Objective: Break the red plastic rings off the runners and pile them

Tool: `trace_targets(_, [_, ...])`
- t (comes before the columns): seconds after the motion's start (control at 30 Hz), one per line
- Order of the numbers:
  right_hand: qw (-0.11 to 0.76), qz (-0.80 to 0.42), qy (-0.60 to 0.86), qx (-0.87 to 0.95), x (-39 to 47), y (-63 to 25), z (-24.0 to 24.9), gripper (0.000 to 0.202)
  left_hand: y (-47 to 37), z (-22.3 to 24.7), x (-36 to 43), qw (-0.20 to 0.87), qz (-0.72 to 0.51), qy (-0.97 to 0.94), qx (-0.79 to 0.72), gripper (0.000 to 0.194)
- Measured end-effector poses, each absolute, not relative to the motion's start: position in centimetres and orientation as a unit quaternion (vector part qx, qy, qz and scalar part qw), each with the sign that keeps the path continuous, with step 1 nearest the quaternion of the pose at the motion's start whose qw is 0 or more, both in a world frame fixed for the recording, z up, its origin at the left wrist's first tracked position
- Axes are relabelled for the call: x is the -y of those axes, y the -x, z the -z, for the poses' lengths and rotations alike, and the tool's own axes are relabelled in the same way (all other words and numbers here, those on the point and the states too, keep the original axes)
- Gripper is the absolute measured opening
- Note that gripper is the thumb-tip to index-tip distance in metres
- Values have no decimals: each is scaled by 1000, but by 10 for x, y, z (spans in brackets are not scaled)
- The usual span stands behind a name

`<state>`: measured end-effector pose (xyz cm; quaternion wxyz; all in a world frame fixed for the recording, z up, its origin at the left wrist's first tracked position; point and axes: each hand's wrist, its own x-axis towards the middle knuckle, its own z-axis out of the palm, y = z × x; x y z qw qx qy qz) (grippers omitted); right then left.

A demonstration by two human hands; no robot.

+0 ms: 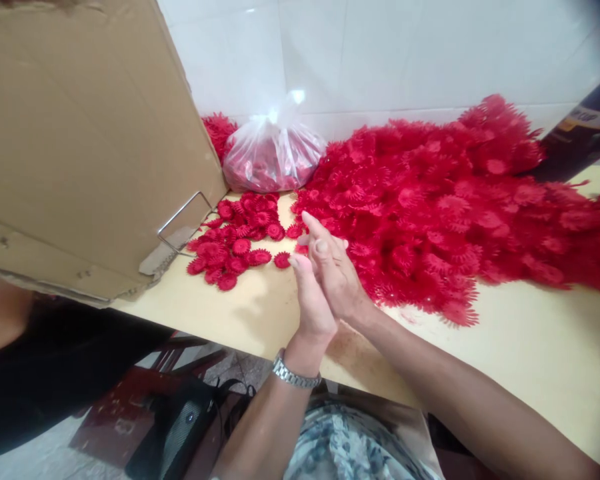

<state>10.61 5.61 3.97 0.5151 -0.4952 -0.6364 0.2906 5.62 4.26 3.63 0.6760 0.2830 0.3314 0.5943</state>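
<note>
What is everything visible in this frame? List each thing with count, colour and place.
flower pieces, big heap: too many to count, red, right half of table
flower pieces, small group: a few dozen, red, flat on table left of the hands
plastic bag: one, clear with red contents, against the wall
cardboard box: one, brown, upper left
table: one, pale yellow
wall: white tiles, behind
wristwatch: one, silver, left wrist
left hand: pressed against right hand, contents hidden
right hand: at heap's edge

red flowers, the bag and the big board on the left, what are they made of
Flowers: likely moulded plastic, with stiff, even petals and a slight sheen. Bag: thin clear plastic film, glossy and crinkled. Board: brown corrugated cardboard, matte, with a frayed lower edge.
</note>
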Motion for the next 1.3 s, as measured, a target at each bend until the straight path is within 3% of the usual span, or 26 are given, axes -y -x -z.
trace_targets(0.27, [535,-284,520,602,-63,-104,-30,50,-55,-34,-44,660,-621,-316,-279,63])
trace_targets(0.53, [568,-381,485,545,-77,-106,-28,48,-60,-33,-34,659,-638,-293,-270,60])
trace_targets(0.77, [555,-317,517,569,-86,-111,-28,51,-72,-37,-26,649,-667,-236,-279,47])
trace_targets(1.0, [554,-358,510,553,-84,-110,-32,55,-51,-21,-48,630,-661,-132,-386,24])
trace_targets(1.3, [506,-351,487,620,-93,-99,-34,57,-49,-22,-40,571,-684,-242,-384,34])
